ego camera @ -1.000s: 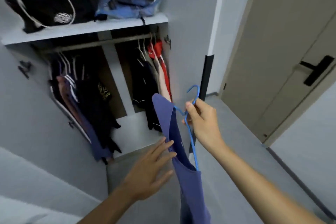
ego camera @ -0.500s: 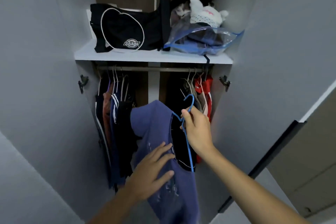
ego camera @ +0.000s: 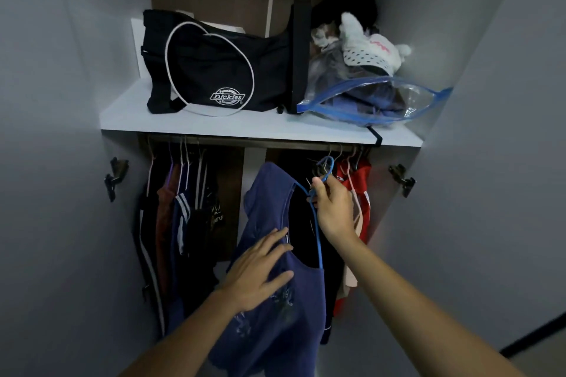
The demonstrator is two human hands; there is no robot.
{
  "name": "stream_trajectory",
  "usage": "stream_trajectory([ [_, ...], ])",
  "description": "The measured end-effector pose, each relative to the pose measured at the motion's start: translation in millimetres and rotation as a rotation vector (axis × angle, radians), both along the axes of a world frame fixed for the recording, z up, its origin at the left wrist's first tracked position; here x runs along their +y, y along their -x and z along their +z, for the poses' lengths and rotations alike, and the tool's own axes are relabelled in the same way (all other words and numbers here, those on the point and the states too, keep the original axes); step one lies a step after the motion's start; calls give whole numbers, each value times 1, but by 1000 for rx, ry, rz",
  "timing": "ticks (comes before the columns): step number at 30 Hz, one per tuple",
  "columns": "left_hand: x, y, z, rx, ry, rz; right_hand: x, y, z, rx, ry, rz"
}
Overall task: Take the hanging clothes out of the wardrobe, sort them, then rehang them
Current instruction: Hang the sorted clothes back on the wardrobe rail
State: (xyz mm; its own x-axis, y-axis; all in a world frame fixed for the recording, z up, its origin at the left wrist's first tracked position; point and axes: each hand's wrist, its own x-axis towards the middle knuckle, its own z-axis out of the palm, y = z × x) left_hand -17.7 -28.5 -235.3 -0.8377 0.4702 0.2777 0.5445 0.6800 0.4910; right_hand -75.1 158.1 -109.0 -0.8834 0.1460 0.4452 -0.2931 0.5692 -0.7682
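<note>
A blue garment (ego camera: pixel 269 309) hangs on a blue wire hanger (ego camera: pixel 318 242) in front of the open wardrobe. My right hand (ego camera: pixel 333 208) grips the hanger just under its hook, which is raised close to the rail (ego camera: pixel 275 144) beneath the shelf. My left hand (ego camera: pixel 260 272) lies flat with straight fingers on the front of the blue garment. Dark and striped clothes (ego camera: pixel 180 223) hang at the rail's left end. Black and red clothes (ego camera: pixel 358 190) hang at its right end, partly hidden behind my right hand.
A white shelf (ego camera: pixel 214 125) above the rail bears a black bag (ego camera: pixel 220 70) and a clear zip bag of clothes (ego camera: pixel 373 101) with a white hat on top. Grey wardrobe doors (ego camera: pixel 490 162) stand open on both sides, with hinges showing.
My view turned from the room door to face the wardrobe square on. My right hand lifted the hanger with the blue garment up toward the rail, while my left hand stayed on the cloth.
</note>
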Motion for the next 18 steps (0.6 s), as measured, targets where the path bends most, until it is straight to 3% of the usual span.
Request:
stream_trajectory([
  [18,3,225,-90,35,17,160,-12,247,-85,113,-116,31],
])
